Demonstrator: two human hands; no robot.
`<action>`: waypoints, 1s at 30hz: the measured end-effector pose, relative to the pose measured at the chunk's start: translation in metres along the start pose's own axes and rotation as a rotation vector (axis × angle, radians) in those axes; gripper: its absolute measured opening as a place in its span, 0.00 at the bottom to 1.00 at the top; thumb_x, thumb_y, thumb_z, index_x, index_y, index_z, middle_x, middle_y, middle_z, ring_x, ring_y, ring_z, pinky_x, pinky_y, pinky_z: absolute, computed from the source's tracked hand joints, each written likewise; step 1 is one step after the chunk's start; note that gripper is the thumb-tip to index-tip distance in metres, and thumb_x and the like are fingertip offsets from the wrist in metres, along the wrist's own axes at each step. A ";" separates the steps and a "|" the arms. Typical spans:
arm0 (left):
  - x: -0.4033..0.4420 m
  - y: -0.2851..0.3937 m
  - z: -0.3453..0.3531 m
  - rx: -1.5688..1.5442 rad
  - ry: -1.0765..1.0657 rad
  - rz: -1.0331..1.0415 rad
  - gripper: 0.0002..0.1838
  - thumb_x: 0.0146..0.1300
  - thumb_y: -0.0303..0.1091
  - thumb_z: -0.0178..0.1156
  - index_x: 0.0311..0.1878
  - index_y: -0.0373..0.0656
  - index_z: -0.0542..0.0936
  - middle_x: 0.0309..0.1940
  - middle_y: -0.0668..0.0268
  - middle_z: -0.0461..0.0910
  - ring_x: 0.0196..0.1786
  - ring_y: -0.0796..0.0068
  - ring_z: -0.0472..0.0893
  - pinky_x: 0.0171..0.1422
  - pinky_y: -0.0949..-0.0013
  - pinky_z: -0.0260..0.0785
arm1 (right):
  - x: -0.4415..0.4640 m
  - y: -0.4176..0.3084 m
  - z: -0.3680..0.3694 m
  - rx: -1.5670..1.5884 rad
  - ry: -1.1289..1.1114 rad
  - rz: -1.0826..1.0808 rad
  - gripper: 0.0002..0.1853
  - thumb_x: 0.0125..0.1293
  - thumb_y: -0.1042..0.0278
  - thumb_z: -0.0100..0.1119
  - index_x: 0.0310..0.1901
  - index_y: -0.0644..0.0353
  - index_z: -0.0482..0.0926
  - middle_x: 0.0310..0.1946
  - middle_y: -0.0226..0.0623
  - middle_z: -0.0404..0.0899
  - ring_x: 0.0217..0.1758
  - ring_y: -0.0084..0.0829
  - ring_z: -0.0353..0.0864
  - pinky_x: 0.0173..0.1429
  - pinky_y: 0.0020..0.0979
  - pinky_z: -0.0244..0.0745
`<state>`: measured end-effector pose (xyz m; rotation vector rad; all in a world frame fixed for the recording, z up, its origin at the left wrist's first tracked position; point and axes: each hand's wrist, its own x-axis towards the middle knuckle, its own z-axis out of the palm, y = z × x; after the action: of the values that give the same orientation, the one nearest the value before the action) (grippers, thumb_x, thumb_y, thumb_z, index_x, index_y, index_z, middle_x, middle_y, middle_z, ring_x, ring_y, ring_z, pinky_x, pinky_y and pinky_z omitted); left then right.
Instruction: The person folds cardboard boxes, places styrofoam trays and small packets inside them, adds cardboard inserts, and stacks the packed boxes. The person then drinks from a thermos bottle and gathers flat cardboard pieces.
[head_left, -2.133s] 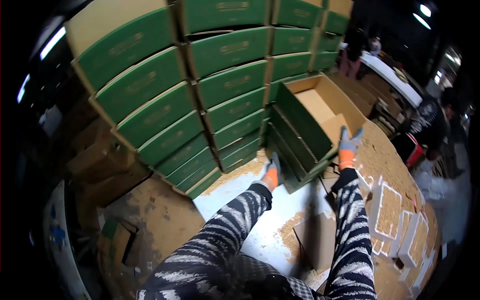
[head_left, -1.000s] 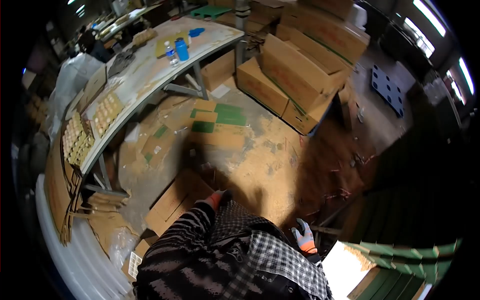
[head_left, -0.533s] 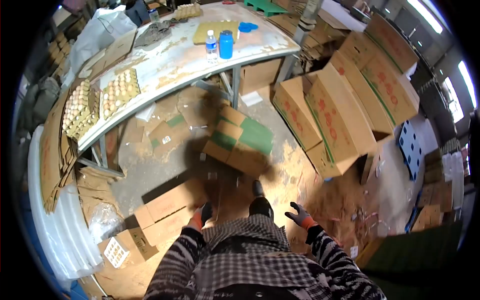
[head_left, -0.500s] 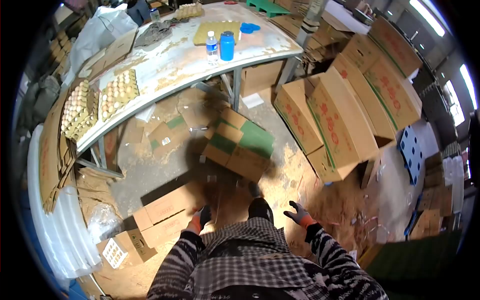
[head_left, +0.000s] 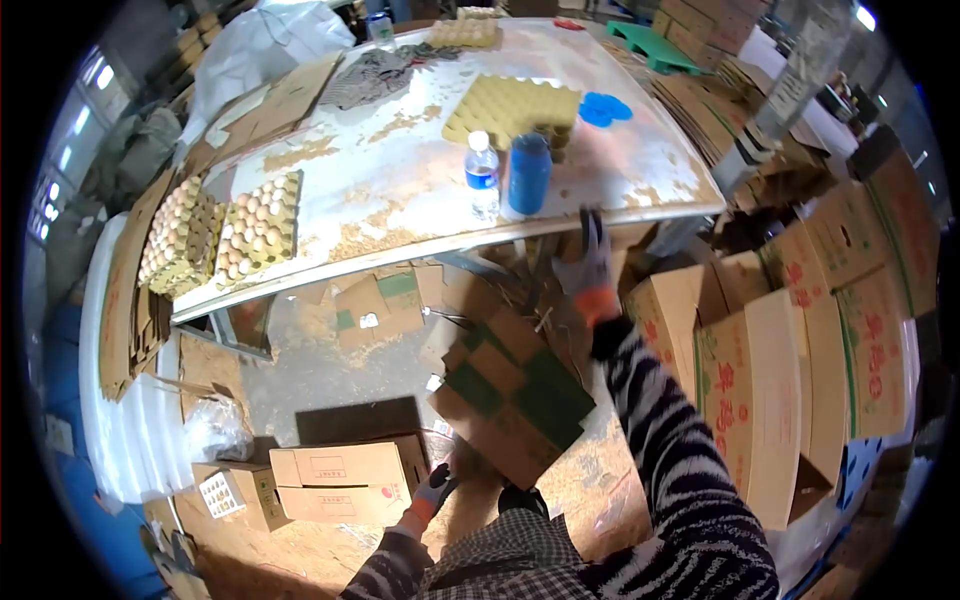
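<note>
My right hand [head_left: 588, 262], in a grey and orange glove, reaches up at the front edge of the white-topped table [head_left: 350, 241], just below and right of a blue bottle [head_left: 529, 174]. It holds nothing that I can see, and its fingers point at the table. A clear water bottle [head_left: 482, 178] stands left of the blue one. My left hand [head_left: 432, 494] hangs low beside a closed cardboard box [head_left: 340, 484] on the floor, with its fingers apart and nothing in them.
Egg trays [head_left: 258, 228] stand at the table's left end. An empty-looking tray [head_left: 512, 108] and a blue item [head_left: 605, 109] lie behind the bottles. Cardboard boxes [head_left: 770, 390] are stacked at the right. A flattened green and brown carton [head_left: 515, 395] lies on the floor ahead.
The view has turned from the green boxes to the table, which is now closer. My right hand has risen from my side to the table edge; my left hand stays low.
</note>
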<state>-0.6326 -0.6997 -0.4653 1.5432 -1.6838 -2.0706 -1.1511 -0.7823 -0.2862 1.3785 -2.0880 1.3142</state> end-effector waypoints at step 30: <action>-0.300 0.154 -0.009 0.182 0.883 0.797 0.53 0.43 0.57 0.75 0.69 0.39 0.64 0.63 0.52 0.71 0.66 0.54 0.70 0.71 0.57 0.62 | -0.087 -0.447 -0.150 0.738 -0.898 -0.738 0.37 0.36 0.66 0.78 0.52 0.62 0.74 0.46 0.47 0.74 0.46 0.50 0.78 0.51 0.42 0.76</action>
<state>-0.5554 -0.5920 -0.1547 1.2043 -1.6813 -0.7081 -0.7617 -0.6618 -0.0332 3.0991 -1.1050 1.2545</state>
